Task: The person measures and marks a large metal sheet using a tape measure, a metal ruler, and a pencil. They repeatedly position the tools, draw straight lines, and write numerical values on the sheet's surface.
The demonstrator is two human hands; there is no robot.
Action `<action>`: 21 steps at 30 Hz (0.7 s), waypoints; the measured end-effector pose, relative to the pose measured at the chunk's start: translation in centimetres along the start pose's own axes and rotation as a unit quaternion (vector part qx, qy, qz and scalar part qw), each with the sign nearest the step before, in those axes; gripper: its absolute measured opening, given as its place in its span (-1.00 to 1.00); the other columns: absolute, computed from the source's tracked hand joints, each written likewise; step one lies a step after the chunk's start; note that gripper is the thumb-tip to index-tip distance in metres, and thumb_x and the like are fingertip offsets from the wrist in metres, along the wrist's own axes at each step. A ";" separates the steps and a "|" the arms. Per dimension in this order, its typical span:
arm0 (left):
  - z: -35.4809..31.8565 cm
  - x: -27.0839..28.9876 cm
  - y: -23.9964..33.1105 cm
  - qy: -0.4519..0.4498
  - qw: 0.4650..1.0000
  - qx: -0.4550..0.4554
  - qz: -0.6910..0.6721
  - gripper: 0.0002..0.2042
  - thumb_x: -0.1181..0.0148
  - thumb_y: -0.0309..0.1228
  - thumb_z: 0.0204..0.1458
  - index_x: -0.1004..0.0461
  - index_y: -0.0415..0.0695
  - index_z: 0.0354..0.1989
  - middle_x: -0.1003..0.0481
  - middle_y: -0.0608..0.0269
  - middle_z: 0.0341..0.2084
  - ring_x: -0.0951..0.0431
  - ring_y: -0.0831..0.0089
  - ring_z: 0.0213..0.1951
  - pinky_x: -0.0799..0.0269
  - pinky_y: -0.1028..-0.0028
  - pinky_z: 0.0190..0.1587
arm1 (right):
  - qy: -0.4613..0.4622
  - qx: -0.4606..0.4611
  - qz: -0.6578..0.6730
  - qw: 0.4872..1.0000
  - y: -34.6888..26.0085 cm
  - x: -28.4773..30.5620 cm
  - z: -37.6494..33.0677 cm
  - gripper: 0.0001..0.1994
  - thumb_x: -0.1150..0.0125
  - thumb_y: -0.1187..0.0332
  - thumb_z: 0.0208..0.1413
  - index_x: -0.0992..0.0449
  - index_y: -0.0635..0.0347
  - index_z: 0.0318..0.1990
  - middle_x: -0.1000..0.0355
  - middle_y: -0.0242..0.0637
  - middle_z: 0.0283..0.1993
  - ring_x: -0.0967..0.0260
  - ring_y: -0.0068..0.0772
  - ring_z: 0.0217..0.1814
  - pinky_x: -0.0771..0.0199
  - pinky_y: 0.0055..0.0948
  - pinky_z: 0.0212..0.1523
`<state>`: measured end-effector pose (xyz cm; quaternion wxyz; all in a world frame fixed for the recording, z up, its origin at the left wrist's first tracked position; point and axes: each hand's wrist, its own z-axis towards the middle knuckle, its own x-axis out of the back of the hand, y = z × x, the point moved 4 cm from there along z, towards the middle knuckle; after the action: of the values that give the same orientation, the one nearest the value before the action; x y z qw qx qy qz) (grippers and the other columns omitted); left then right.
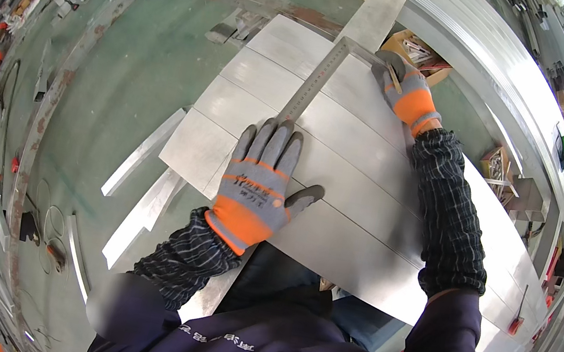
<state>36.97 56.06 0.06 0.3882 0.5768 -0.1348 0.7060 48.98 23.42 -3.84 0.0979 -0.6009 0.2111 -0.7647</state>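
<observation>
Resting the flat left hand [259, 178], with thumb apart, on the near end of a metal square [317, 80] lying across silvery panels [350, 169]. Clamping a thin pencil-like tool [394, 78] in the right hand [409, 95], at the square's short arm.

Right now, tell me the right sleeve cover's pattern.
The right sleeve cover is black with thin pale stripes; head view.

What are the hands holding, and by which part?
The right hand holds a thin tan stick; where exactly is unclear. It also touches the short side of the metal square. The left hand lies flat, touching the long side's near end.
</observation>
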 end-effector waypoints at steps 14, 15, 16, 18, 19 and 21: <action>3.6 -2.3 -1.7 0.011 1.000 0.021 0.012 -0.15 -0.27 0.18 0.17 -0.35 -0.37 0.38 -0.39 -0.28 0.30 -0.34 -0.16 0.39 -0.12 -0.05 0.51 | 0.024 -0.018 0.233 0.972 1.6 -0.6 0.8 -0.77 -0.29 0.44 0.29 -0.72 0.11 0.05 -0.69 -0.38 -0.13 -0.60 -0.45 -0.15 -0.58 -0.49 -0.07; 3.8 -2.4 -1.4 0.020 1.000 0.016 0.006 -0.14 -0.27 0.19 0.17 -0.36 -0.37 0.37 -0.39 -0.28 0.30 -0.34 -0.16 0.39 -0.12 -0.06 0.50 | 0.028 -0.027 0.222 0.974 2.1 -0.6 0.9 -0.79 -0.30 0.45 0.29 -0.74 0.11 0.03 -0.70 -0.36 -0.15 -0.61 -0.43 -0.17 -0.58 -0.48 -0.08; 3.9 -2.4 -1.4 0.026 1.000 0.013 0.002 -0.14 -0.27 0.19 0.16 -0.37 -0.38 0.37 -0.39 -0.28 0.29 -0.35 -0.16 0.38 -0.13 -0.06 0.50 | 0.036 -0.004 0.207 0.978 1.8 -0.4 1.1 -0.79 -0.30 0.45 0.29 -0.74 0.11 0.02 -0.71 -0.34 -0.17 -0.61 -0.42 -0.18 -0.59 -0.46 -0.09; 4.1 -2.3 -1.4 0.028 0.999 0.016 0.007 -0.13 -0.27 0.21 0.15 -0.37 -0.39 0.36 -0.40 -0.30 0.28 -0.35 -0.17 0.38 -0.14 -0.07 0.49 | 0.054 0.044 0.178 0.982 1.0 0.1 1.0 -0.79 -0.31 0.45 0.27 -0.74 0.11 0.01 -0.72 -0.29 -0.20 -0.61 -0.40 -0.21 -0.60 -0.42 -0.10; 4.0 -2.3 -1.3 0.027 0.999 0.018 0.008 -0.12 -0.28 0.21 0.15 -0.37 -0.40 0.35 -0.40 -0.31 0.28 -0.36 -0.17 0.37 -0.14 -0.07 0.49 | 0.048 0.022 0.215 0.975 0.9 -0.2 0.9 -0.79 -0.29 0.44 0.27 -0.74 0.10 0.00 -0.72 -0.20 -0.19 -0.64 -0.32 -0.19 -0.61 -0.37 -0.08; 3.9 -2.1 -1.2 0.035 0.999 0.025 0.014 -0.12 -0.28 0.22 0.15 -0.38 -0.41 0.34 -0.40 -0.33 0.27 -0.36 -0.20 0.37 -0.15 -0.08 0.48 | 0.051 0.041 0.159 0.985 0.4 -0.1 1.0 -0.80 -0.28 0.44 0.27 -0.73 0.10 -0.01 -0.72 -0.19 -0.17 -0.65 -0.27 -0.17 -0.62 -0.36 -0.08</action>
<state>40.66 53.49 -1.00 0.3681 0.5595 -0.1112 0.7342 49.89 22.94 -3.86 0.2318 -0.5154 0.2768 -0.7772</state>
